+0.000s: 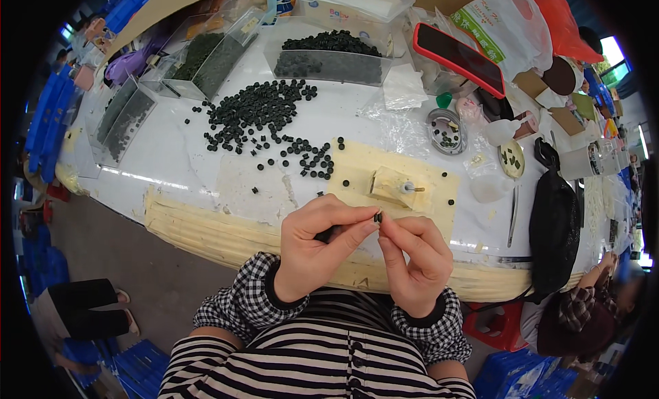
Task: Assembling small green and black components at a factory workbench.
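Note:
My left hand (312, 241) and my right hand (417, 261) meet at the table's near edge, fingertips pinched together. Between them is a small black ribbed cylindrical piece (377, 218), mostly covered by the fingers. Something dark shows behind the curled fingers of my left hand; I cannot make out what. Just beyond my hands stands a block wrapped in cream tape (392, 187), with a metal pin (412, 189) sticking out of it. A large loose pile of similar black pieces (254, 110) spreads to the far left, trailing toward the block.
Clear bins of black pieces (329, 69) and dark parts (199, 59) line the back. A red-framed phone (460, 59) leans at the back right. Rightward lie a round tin (446, 132), tweezers (513, 217) and a black pouch (552, 234). Another person (576, 310) sits at the right.

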A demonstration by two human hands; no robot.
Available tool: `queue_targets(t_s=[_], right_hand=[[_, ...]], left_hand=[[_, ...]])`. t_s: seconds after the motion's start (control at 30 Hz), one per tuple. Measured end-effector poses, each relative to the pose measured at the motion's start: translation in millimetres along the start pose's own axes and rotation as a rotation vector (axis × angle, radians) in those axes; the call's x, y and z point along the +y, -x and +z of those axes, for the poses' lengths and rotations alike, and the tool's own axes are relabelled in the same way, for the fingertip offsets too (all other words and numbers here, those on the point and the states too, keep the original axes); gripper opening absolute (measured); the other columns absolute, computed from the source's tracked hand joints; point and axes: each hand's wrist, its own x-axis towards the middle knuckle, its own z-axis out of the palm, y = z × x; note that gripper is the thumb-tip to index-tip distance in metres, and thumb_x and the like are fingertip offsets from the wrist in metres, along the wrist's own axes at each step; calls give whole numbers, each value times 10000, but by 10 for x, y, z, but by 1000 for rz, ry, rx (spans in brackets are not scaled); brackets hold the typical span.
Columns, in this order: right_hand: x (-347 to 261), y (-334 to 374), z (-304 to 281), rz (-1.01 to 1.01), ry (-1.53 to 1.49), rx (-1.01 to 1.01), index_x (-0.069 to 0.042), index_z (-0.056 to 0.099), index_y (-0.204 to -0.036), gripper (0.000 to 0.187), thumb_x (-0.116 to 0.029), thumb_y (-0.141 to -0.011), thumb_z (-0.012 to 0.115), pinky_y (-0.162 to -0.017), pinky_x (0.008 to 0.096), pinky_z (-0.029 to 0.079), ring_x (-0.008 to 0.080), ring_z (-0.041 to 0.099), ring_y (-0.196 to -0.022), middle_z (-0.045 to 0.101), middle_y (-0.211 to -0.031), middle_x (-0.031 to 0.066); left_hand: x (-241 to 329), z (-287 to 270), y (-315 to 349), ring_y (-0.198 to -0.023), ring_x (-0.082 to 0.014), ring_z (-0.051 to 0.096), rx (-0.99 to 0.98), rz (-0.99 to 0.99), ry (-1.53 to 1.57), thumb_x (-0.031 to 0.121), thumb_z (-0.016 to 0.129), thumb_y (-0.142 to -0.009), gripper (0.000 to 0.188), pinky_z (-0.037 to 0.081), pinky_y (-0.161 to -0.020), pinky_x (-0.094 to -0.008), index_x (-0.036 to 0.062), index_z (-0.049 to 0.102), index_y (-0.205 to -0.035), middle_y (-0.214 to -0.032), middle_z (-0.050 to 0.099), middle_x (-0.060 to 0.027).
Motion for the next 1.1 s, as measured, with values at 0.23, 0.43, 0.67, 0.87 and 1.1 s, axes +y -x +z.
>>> queue_targets(t_s=[0.23,0.43,0.67,0.87,1.1], right_hand=[[6,3,-22,-22,41,-9,-20,701,-1075,352,92,-742,709,-602,239,480,160,596,-702,631,-850,88],[8,-3,-46,-42,92,-25,-17,701,-1070,357,94,-731,714,-580,246,477,164,591,-671,620,-817,85],[2,1,-67,-56,141,-59,-8,697,-1068,351,91,-732,713,-560,252,477,164,584,-647,612,-799,88],[24,22,-83,-35,115,-66,-5,696,-1063,339,89,-737,709,-556,249,470,164,577,-641,609,-797,89],[38,29,-90,-19,93,-70,-4,696,-1067,343,96,-739,703,-548,244,458,161,568,-637,605,-807,89]], left_hand=[[-13,-10,-5,-587,-48,460,-23,50,-34,-43,704,-794,251,341,-520,-187,28,714,-1035,-708,564,-6],[49,-54,-34,-624,-80,518,-66,33,-112,-66,712,-771,227,380,-543,-200,14,720,-984,-754,615,-50],[13,-61,-60,-598,-76,527,-85,57,-149,-46,718,-774,224,390,-518,-198,18,724,-989,-732,610,-45],[6,-54,-59,-585,-77,527,-95,100,-196,-38,715,-780,224,394,-506,-198,18,723,-997,-725,606,-44],[-1,-40,-60,-576,-69,513,-88,116,-200,-38,713,-784,214,379,-499,-194,16,722,-990,-725,602,-41]])
